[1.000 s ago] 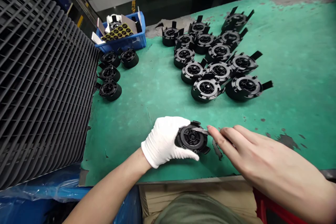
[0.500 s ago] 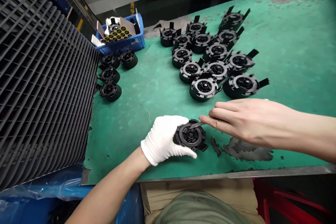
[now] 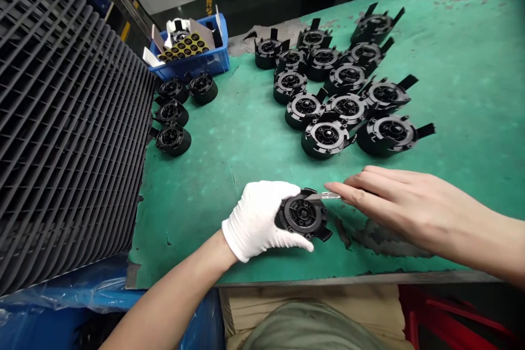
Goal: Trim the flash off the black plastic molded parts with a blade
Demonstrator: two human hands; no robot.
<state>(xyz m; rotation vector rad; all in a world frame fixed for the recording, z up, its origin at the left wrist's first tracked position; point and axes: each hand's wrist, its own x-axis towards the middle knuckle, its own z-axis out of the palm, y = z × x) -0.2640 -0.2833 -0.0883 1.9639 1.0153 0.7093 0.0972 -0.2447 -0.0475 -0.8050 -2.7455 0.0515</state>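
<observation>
In a white glove, my left hand (image 3: pixel 262 224) is closed around the side of a round black plastic housing (image 3: pixel 304 214), held low over the mat with its ribbed inner face up. My bare right hand (image 3: pixel 394 202) pinches a slim metal knife (image 3: pixel 330 195). The blade reaches left onto the upper part of the housing's face, near its inner ring. Whether the tip touches the plastic I cannot tell. My right fingers cover the rear of the knife.
Several similar black housings (image 3: pixel 326 136) stand grouped beyond my hands, some with upright tabs. More housings (image 3: pixel 173 138) sit at the left, before a blue bin (image 3: pixel 197 64) holding stickers and parts. A dark slatted rack (image 3: pixel 77 136) borders the green mat (image 3: pixel 229 136), which is torn near my right hand.
My right hand has drawn back to the right and slightly down, showing more of the knife. The housing and my left hand appear a little further right as the view shifts.
</observation>
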